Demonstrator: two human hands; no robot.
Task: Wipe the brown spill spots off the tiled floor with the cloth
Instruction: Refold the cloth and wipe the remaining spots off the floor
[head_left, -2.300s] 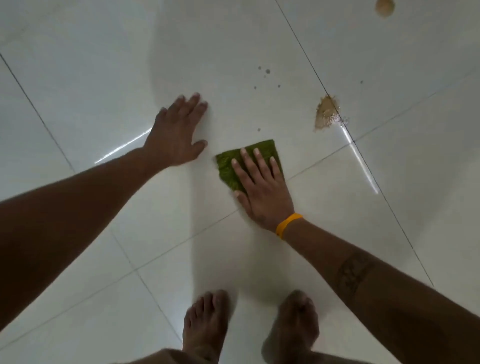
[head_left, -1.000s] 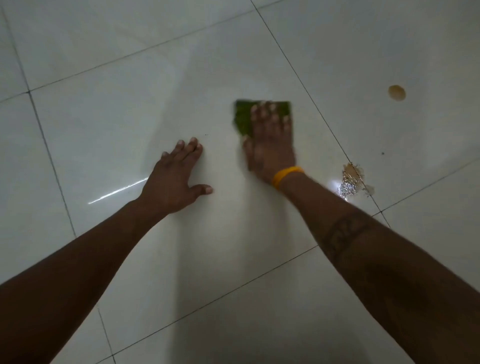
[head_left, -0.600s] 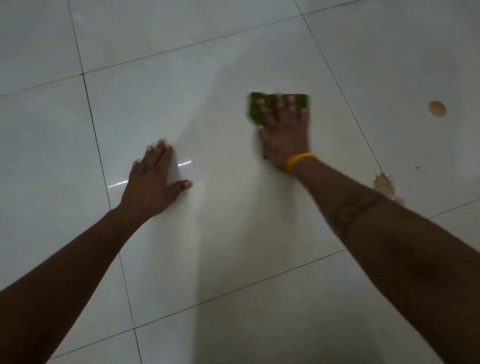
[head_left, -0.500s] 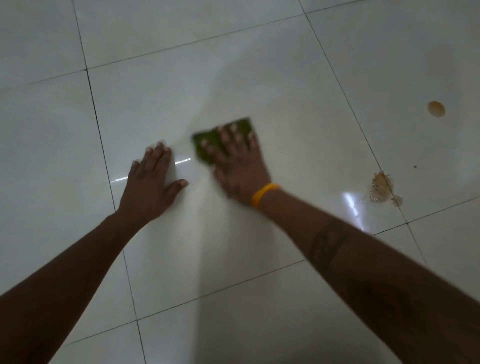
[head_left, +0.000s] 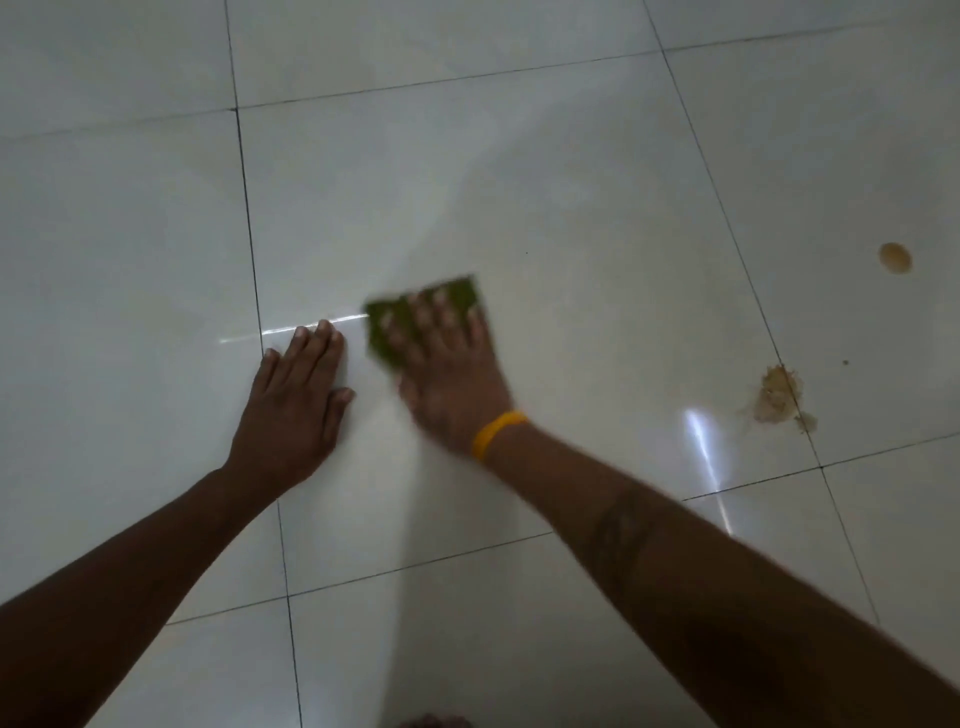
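Glossy white tiled floor (head_left: 571, 182). Right hand (head_left: 449, 374), blurred, apparently flat with fingers (head_left: 415, 317) spread, presses the green cloth (head_left: 387, 343). Left hand (head_left: 296, 410) rests flat just beside it, fingers together. Two brown spill spots (head_left: 777, 395), (head_left: 894, 257) lie well apart, rightward.

We see a glossy white tiled floor (head_left: 571, 182); on it lie a green cloth (head_left: 387, 340), a crusty brown spill (head_left: 777, 396) on a joint, and a round brown spot (head_left: 894, 257).

We count two hands, left hand (head_left: 293, 402) and right hand (head_left: 451, 376), one green cloth (head_left: 387, 338), one yellow wristband (head_left: 497, 432), and two brown spills: a round spot (head_left: 894, 257) and a smeared patch (head_left: 777, 396).
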